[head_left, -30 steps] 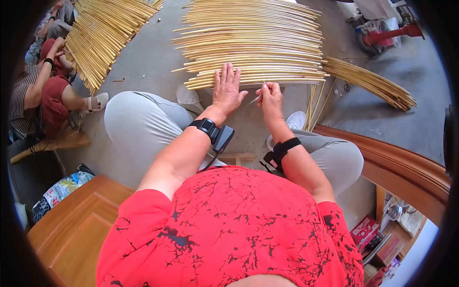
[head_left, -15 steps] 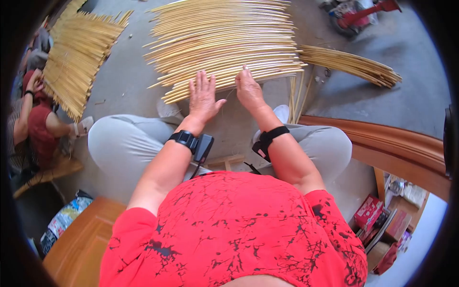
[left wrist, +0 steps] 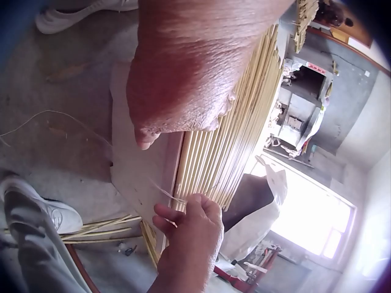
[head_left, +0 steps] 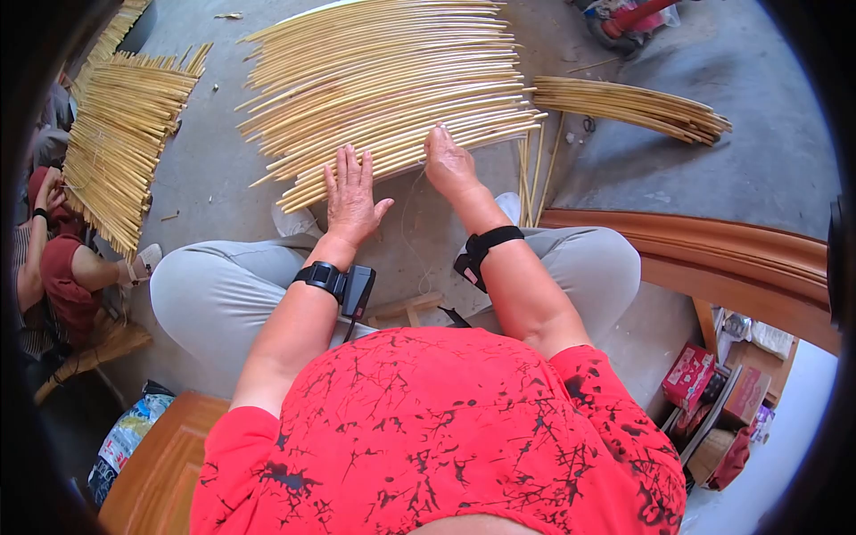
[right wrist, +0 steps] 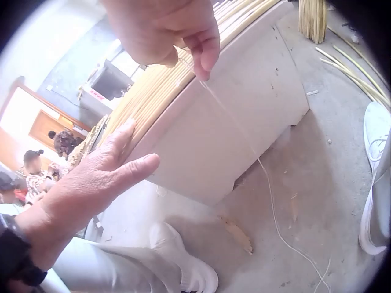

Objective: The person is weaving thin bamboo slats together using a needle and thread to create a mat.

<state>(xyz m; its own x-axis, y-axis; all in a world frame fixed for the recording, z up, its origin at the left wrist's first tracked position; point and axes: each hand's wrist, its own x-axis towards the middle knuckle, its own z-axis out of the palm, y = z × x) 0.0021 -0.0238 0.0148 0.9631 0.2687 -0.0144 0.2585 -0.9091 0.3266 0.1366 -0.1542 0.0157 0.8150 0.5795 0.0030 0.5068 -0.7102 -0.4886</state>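
Observation:
A mat-like row of long, thin yellowish sticks [head_left: 383, 80] lies side by side in front of me. My left hand [head_left: 352, 198] rests flat on the nearest sticks, left of the middle, fingers straight and thumb out to the side. Over the front edge of the row, my right hand [head_left: 450, 168] has its fingers curled and pinches a thin pale thread [right wrist: 267, 177]. From those fingertips the thread runs down in the right wrist view to the floor. A white box-like support [right wrist: 208, 137] stands beneath the sticks.
A bundle of loose sticks [head_left: 633, 102] lies to the right, with a few more sticks [head_left: 528, 174] below it. At the left, another person works at a second spread of sticks [head_left: 120, 147]. A wooden rail [head_left: 687, 245] runs along my right side.
The head view has turned, so the scene sits further left. My right hand has moved from just before the front edge to over the front sticks. The left hand stays flat on them.

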